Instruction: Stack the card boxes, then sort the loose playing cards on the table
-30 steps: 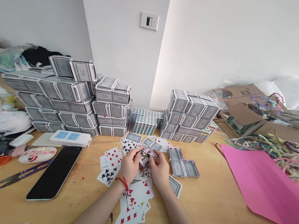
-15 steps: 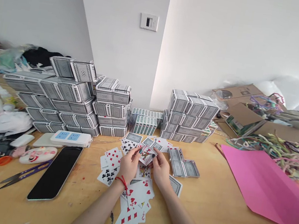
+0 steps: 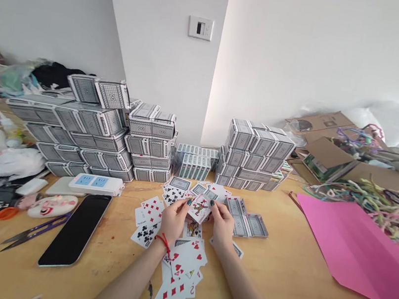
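My left hand (image 3: 173,219) and my right hand (image 3: 222,224) meet over the middle of the wooden table (image 3: 290,293). Both pinch a small stack of playing cards (image 3: 200,207), face up with a court card on top, held just above the table. The fingers of both hands are curled round the stack's edges. A red cord is tied round my left wrist. Loose cards (image 3: 181,271) lie face up under and in front of my hands, several more (image 3: 172,193) behind them. An opened card box (image 3: 246,223) lies flat to the right of my right hand.
Piles of boxed card decks (image 3: 86,125) (image 3: 254,155) line the wall. A black phone (image 3: 77,231), scissors (image 3: 31,234) and a white power strip (image 3: 97,183) lie at left. A pink paper sheet (image 3: 353,250) and a cardboard box of cords (image 3: 348,157) are at right.
The held stack has tilted and shifted slightly to the right with both hands. The camera view moved a little.
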